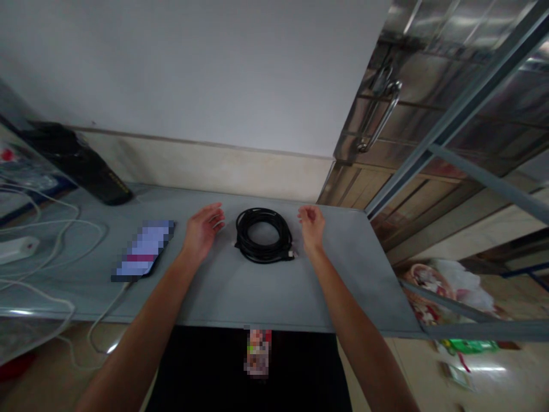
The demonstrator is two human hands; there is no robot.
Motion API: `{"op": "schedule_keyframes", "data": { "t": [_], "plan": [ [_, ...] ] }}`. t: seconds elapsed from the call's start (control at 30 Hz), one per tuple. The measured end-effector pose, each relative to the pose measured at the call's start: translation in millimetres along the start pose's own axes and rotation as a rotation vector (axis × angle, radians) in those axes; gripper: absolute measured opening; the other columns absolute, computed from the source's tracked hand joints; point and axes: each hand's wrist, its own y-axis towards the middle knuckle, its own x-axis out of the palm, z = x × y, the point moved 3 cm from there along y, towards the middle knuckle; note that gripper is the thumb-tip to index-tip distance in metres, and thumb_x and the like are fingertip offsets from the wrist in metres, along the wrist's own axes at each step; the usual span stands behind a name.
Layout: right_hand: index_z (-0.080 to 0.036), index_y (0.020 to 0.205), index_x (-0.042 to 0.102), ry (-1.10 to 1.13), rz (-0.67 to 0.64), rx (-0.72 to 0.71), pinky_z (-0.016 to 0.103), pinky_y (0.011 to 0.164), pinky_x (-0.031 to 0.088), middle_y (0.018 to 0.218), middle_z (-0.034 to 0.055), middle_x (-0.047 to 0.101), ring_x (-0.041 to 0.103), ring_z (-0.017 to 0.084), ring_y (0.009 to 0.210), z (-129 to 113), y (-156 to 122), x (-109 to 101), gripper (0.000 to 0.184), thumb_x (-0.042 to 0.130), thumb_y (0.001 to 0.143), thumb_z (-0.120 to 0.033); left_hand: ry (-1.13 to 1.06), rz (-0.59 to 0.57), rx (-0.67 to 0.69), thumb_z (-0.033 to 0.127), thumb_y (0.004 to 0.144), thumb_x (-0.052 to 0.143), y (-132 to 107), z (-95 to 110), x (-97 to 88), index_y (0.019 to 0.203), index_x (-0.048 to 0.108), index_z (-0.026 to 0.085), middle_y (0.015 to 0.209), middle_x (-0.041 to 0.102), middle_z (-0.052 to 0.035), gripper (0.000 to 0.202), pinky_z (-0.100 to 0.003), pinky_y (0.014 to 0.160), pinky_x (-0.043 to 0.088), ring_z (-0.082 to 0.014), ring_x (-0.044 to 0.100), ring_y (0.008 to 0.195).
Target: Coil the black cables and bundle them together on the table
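Note:
A coiled black cable (243, 237) lies flat on the grey tabletop (257, 292), in the middle of the view. One plug (291, 254) with a pale metal end sticks out at the coil's near right side. To the left of the coil is my left hand (204, 228), its fingers spread and loosely bent, holding nothing. My right hand (313, 226) is on the other side, its fingers loosely curled with a gap and nothing visible in them. Neither hand touches the cable.
A phone (146, 249) with a blurred screen and a charging lead lies left of my left arm. Farther left are a black bottle-like container (90, 166), white cords and a white power strip (19, 249). A metal frame post (429, 151) rises at the table's right end.

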Motion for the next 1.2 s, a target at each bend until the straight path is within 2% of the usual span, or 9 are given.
{"op": "schedule_keyframes", "data": {
  "t": [0.17, 0.37, 0.63, 1.2],
  "plan": [
    [-0.022, 0.100, 0.068, 0.032, 0.014, 0.004, 0.029, 0.073, 0.057, 0.090, 0.0016, 0.074, 0.070, 0.017, 0.077, -2, -1, 0, 0.038, 0.076, 0.092, -0.058, -0.062, -0.036, -0.033, 0.034, 0.075, 0.090, -3, 3, 3.6, 0.104, 0.084, 0.022, 0.094, 0.073, -0.0030, 0.031, -0.028, 0.075, 0.056, -0.0154, 0.068, 0.084],
    [-0.022, 0.099, 0.068, 0.051, 0.025, -0.003, 0.029, 0.071, 0.057, 0.087, 0.0006, 0.073, 0.068, 0.016, 0.074, -5, 0, 0, 0.036, 0.075, 0.092, -0.056, -0.089, -0.022, -0.046, 0.031, 0.077, 0.086, -3, 4, 3.6, 0.103, 0.085, 0.022, 0.093, 0.072, -0.0029, 0.028, -0.026, 0.072, 0.055, -0.0151, 0.066, 0.083],
    [-0.023, 0.097, 0.066, 0.061, 0.032, -0.021, 0.028, 0.067, 0.055, 0.082, -0.0012, 0.068, 0.066, 0.016, 0.071, -10, 0, 0, 0.034, 0.073, 0.092, -0.056, -0.064, -0.030, -0.032, 0.035, 0.079, 0.086, -2, 4, 4.0, 0.102, 0.084, 0.023, 0.092, 0.073, -0.0057, 0.025, -0.031, 0.069, 0.056, -0.0192, 0.065, 0.081],
    [-0.024, 0.100, 0.065, 0.042, 0.046, -0.050, 0.027, 0.064, 0.053, 0.084, -0.0006, 0.068, 0.064, 0.015, 0.069, -13, 0, -1, 0.034, 0.070, 0.095, -0.057, -0.042, -0.047, -0.025, 0.037, 0.080, 0.086, -3, 4, 3.5, 0.103, 0.084, 0.024, 0.094, 0.073, -0.0066, 0.026, -0.033, 0.073, 0.058, -0.0204, 0.066, 0.082]
  ]
}}
